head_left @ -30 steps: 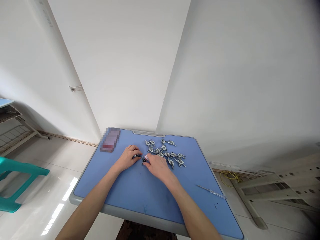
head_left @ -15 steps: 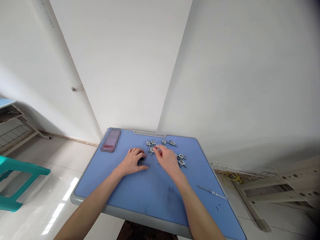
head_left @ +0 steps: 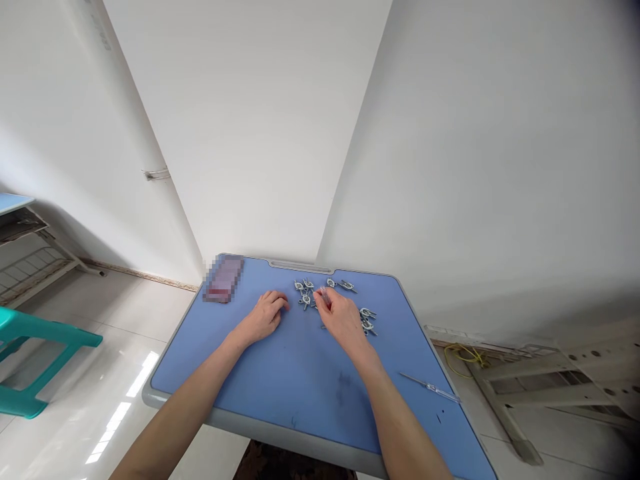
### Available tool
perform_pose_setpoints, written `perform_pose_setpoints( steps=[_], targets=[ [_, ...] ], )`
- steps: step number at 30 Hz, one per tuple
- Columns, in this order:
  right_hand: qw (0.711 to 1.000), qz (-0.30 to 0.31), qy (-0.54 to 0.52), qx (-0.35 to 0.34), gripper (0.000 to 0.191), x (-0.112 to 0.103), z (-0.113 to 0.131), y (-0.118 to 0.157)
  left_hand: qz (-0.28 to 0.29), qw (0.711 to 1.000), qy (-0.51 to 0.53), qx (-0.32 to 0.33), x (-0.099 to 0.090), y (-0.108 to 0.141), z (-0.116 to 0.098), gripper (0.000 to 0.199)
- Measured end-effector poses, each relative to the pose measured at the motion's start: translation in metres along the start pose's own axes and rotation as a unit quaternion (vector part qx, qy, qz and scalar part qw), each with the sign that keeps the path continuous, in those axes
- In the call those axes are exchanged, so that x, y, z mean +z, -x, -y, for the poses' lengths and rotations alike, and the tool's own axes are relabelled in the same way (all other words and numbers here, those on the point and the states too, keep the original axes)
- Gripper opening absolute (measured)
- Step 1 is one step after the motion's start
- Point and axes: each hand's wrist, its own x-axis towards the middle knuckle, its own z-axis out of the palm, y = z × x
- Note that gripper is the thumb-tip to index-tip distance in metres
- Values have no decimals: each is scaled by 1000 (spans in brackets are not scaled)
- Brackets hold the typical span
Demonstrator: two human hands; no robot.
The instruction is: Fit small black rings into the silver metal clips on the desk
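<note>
Head view: R hand (head_left: pixel 341 315) pinches a small clear piece (head_left: pixel 325 295), ID unclear, by the metal flanged fittings (head_left: pixel 305 300), far-centre of the bench (head_left: pixel 280 393). L hand (head_left: pixel 263 318) curled just left of them; can't tell if it's holding anything. Prob. best: light fingertip pinch, w/o nudging adjacent fittings. Screwdriver (head_left: pixel 433 387) near right, well apart.

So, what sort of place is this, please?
Probably a classroom or training room, judging by the blue-topped desk, a second desk at the far left and the green plastic stool on the tiled floor.
</note>
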Motion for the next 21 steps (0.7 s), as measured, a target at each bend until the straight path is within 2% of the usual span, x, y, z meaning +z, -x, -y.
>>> perform_pose_setpoints(
  steps=[3,6,10,13,16,18,21],
  targets=[
    [998,-6,-63,14,38,-2,2,0,-9,1000,-11,0,0,0,5,35],
    [982,16,-179,59,41,-5,5,-1,-22,1000,-19,0,-1,-1,7,33],
    [916,60,-372,138,42,-11,5,-4,-65,998,-24,3,-6,-2,3,28],
    [863,35,-474,173,38,-16,1,-7,-113,993,-17,-7,-11,-1,-3,30],
    [824,4,-536,187,32,-20,-4,-10,-150,988,-14,-19,-14,-1,-7,30],
    [814,-1,-552,181,33,-20,-5,-11,-159,987,-14,-26,-14,0,-9,29],
    [825,5,-543,158,36,-18,-3,-11,-157,987,-17,-27,-13,1,-11,28]
  ],
)
